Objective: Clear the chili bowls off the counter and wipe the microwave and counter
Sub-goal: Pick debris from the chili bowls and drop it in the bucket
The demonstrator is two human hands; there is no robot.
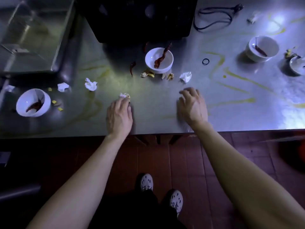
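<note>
Evidently the person is clearing litter rather than wiping or carrying bowls: the left hand [119, 113], out in front of the microwave [140, 19] near the counter's edge, is curling its fingertips onto a small crumpled scrap [124, 95] and pinching it, though I cannot tell whether it is lifting off the counter [156, 103] yet. The right hand [192, 104], out in front of the microwave's right corner, is hanging over the steel with fingers spread and loosely bent, gripping nothing. None of the chili bowls is being handled: the middle bowl [159, 60] is sitting just in front of the microwave with a long dried chili leaning in it, the left bowl [33, 102] well off to the microwave's left and nearer the edge, the right bowl [262, 47] well to its right. More paper wads [186, 77] are lying in front of the microwave, near husks [148, 74] and a loose chili [132, 68], and yellow smears [244, 80] are streaking the steel to the microwave's right. I'm judging the task as barely begun, and no cloth is showing anywhere. The next move is probably calling for gathering the other wads, the nearest lying just beyond the right hand toward the microwave, then carrying each bowl level, since the middle one's chili is poking over the rim and could tip out
</note>
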